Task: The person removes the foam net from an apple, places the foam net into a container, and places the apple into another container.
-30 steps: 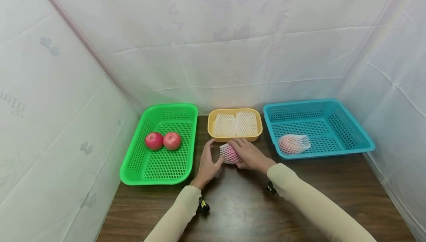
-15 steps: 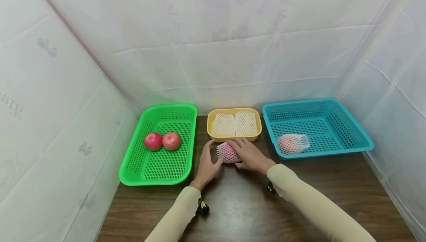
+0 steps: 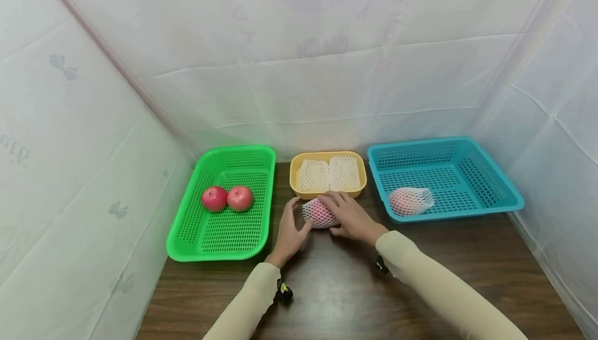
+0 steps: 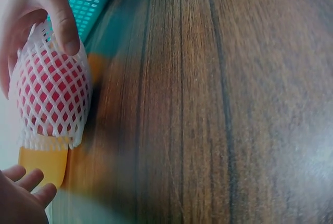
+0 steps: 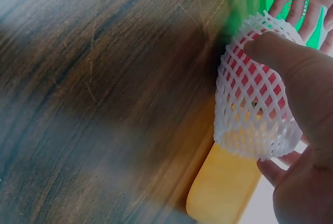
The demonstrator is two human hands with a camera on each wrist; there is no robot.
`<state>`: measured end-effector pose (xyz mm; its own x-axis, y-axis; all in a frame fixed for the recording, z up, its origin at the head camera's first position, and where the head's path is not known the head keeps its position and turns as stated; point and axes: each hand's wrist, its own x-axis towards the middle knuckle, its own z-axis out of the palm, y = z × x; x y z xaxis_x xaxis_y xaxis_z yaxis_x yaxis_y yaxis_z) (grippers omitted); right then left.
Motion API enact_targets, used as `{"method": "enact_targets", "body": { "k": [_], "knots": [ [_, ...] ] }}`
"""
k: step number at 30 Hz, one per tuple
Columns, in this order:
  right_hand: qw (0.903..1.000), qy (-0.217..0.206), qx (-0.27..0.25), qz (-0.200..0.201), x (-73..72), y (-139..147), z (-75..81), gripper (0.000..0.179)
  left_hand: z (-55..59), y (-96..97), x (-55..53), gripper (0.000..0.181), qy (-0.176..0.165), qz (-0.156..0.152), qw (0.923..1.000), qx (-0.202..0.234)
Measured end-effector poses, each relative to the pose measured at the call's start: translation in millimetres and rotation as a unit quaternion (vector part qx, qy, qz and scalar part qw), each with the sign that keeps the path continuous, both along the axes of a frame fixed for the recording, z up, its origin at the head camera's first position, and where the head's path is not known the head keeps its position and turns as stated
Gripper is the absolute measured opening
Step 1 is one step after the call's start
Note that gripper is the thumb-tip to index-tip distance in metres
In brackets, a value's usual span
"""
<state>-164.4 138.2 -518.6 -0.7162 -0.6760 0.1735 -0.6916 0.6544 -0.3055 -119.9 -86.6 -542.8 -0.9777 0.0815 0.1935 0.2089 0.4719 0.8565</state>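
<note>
In the head view, a red apple (image 3: pixel 321 214) in a white foam net sleeve lies on its side in front of the yellow tray. My right hand (image 3: pixel 348 216) grips its right side, and in the right wrist view the thumb (image 5: pixel 270 48) presses on the mesh. My left hand (image 3: pixel 290 233) is at the other end of the sleeve, fingers spread. The left wrist view shows the left fingers (image 4: pixel 34 182) apart from the netted apple (image 4: pixel 54 91). Folded foam nets (image 3: pixel 314 176) lie in the yellow tray (image 3: pixel 301 194).
At left, a green basket (image 3: pixel 233 254) holds two bare apples (image 3: pixel 227 199). A blue basket (image 3: pixel 506 184) at right contains another netted apple (image 3: pixel 408 201). White sheeting (image 3: pixel 280 85) rises behind the wooden table (image 3: pixel 336 293).
The left end of the netted apple has shifted slightly leftward, with more of the sleeve showing between the hands. Both hands stay nearly in place.
</note>
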Motion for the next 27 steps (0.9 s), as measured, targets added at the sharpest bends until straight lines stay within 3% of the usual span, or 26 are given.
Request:
{"method": "enact_targets", "body": {
  "k": [6,17,27],
  "knots": [
    [0.9998,0.013,-0.006,-0.012,-0.6,3.5,-1.9,0.098,-0.5,-1.7,-1.0,0.066,0.001,0.003,0.9999,0.017],
    [0.9983,-0.025,0.012,-0.051,-0.2,9.8,-0.6,0.099,-2.1,-4.0,-0.6,0.058,-0.011,0.011,0.999,0.041],
    [0.9976,-0.027,-0.019,-0.061,4.1,19.9,-3.6,0.099,-7.7,-2.1,-2.0,0.027,-0.001,0.054,0.9976,0.045]
  ]
}}
